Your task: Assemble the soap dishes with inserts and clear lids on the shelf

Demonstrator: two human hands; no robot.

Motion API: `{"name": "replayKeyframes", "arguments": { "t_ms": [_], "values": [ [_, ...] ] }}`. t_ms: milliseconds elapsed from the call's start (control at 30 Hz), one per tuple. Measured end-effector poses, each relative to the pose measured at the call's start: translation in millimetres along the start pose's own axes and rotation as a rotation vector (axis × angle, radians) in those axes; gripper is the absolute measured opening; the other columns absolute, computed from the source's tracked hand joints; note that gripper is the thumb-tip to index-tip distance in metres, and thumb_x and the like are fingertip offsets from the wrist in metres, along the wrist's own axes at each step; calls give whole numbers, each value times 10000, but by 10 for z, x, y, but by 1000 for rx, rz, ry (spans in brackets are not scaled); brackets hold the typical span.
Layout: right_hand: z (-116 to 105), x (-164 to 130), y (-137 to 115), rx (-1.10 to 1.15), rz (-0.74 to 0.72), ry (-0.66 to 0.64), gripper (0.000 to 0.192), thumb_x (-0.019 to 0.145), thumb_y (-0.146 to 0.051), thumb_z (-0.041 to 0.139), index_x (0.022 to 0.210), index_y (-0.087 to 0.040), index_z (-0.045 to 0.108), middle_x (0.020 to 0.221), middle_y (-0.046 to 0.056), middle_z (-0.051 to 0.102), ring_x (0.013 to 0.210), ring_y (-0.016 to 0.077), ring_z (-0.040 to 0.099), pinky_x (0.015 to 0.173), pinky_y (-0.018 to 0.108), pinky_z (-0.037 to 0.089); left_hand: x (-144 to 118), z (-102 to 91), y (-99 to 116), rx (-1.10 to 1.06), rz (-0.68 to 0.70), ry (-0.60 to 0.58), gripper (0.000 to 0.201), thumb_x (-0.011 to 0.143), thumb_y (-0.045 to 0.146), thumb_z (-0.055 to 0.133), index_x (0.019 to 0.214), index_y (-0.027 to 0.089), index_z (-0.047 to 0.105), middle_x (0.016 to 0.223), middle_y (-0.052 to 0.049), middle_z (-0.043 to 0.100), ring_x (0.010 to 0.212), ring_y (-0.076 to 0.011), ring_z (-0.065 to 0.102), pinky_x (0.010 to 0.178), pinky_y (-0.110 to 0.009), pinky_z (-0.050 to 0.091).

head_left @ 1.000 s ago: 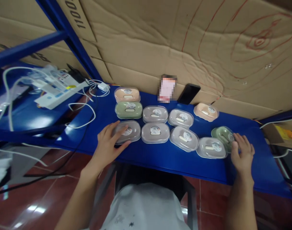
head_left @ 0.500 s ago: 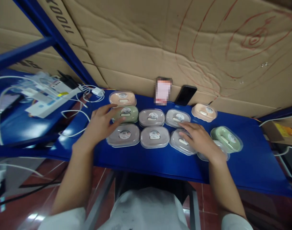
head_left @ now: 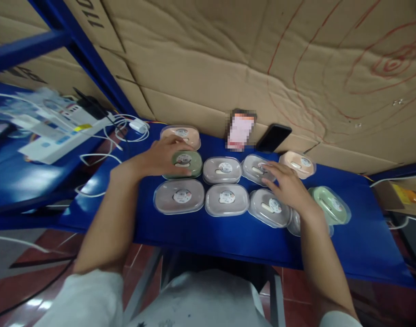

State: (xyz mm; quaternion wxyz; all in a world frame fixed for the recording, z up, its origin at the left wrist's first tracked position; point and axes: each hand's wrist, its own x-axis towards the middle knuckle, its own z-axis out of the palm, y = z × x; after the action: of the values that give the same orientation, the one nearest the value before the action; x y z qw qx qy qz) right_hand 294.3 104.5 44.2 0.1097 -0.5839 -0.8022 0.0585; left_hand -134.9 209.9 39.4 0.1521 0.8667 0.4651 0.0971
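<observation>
Both my hands lie open, fingers spread: left hand [head_left: 160,156] resting on the green case [head_left: 184,162], right hand [head_left: 287,187] touching the grey case [head_left: 257,167], neither gripped.

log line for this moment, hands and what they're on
left hand: resting on green case | right hand: fingertips on grey case | surface: blue table

left hand [head_left: 160,156]: off the front-row grey case, now on green case [head_left: 183,163] at 12 o'clock of it | right hand [head_left: 286,186]: left the far-right green case, now fingertips at back-row clear case [head_left: 258,167], toward 9 o'clock
</observation>
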Motion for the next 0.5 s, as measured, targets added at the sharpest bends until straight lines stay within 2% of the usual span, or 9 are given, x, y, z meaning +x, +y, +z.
{"name": "replayKeyframes", "arguments": {
  "t_ms": [100, 200, 367, 500],
  "values": [
    [30, 281, 51, -53, 64, -122, 662, 991, -468, 711, 1590, -236, 551, 1628, 176, 555, 1478, 414, 556, 1200, 644, 465, -20, 61, 14, -3, 7, -54, 700, 922, 507, 801, 1521, 211, 590, 1531, -104, 577, 1521, -410, 436, 1255, -704, 324],
    [-11, 397, 76, -52, 107, -230, 798, 882, -417, 809, 1609, -252, 524, 1596, 160, 582, 1420, 414, 601, 1171, 600, 501, -45, 121, 13, 5, 13, -15, 665, 904, 501, 807, 1506, 300, 606, 1538, -86, 601, 1514, -397, 459, 1258, -634, 345],
    [-241, 362, 168, -26, 243, -371, 630, 958, -432, 700, 1557, -252, 616, 1420, 113, 746, 1261, 361, 729, 1074, 465, 572, 36, 190, 55, -41, 62, 96, 424, 1053, 476, 576, 1395, 242, 664, 1447, -58, 683, 1343, -268, 598, 1177, -440, 442],
    [-371, 319, 119, -187, 314, -342, 547, 962, -259, 649, 1507, -212, 661, 1379, 132, 770, 1247, 367, 740, 1025, 451, 578, 76, 190, 165, -17, 84, 160, 359, 1111, 426, 509, 1298, 185, 699, 1370, -52, 705, 1292, -207, 603, 1165, -382, 449]
  ]
}}
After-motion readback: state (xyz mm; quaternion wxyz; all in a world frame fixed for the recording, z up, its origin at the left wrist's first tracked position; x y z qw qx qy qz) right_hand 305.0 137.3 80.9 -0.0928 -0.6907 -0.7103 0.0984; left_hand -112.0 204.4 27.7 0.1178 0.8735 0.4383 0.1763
